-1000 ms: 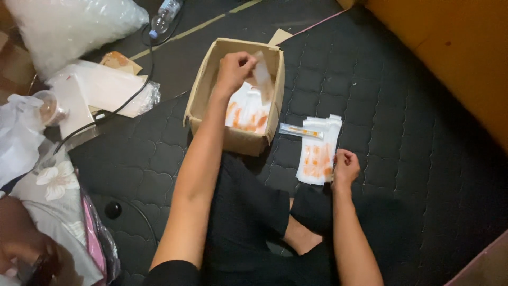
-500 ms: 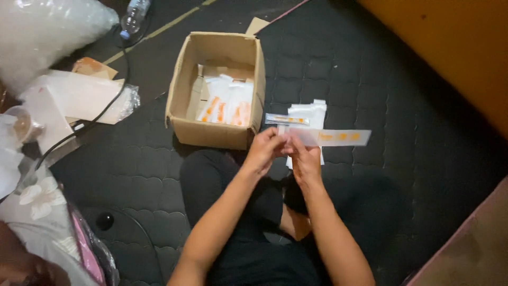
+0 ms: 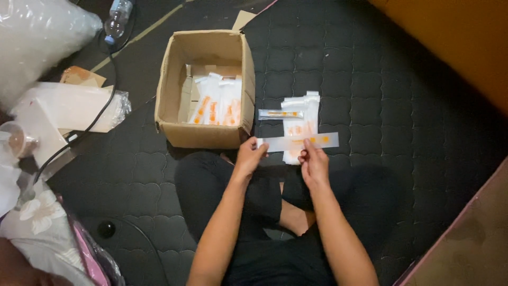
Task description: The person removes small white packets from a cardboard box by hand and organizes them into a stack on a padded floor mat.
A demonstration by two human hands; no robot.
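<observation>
Both of my hands hold one long clear packet [image 3: 297,142] with orange marks, stretched level above my lap. My left hand [image 3: 251,155] pinches its left end and my right hand [image 3: 314,160] grips it near the middle from below. Under the packet, a small pile of similar white-and-orange packets [image 3: 300,125] lies on the dark quilted mat [image 3: 370,95], with one narrow packet [image 3: 280,114] lying crosswise beside it. To the left stands an open cardboard box [image 3: 174,100] with several such packets inside.
A big clear plastic bag [image 3: 37,42] and a plastic bottle [image 3: 117,18] lie at far left. A white wrapped bundle [image 3: 74,108], a black cable [image 3: 100,114] and a cup [image 3: 21,142] sit left of the box. An orange wall [image 3: 465,47] rises at right.
My left hand came out of the box with a packet and both hands now hold it in front of me. The camera view has shifted slightly.
</observation>
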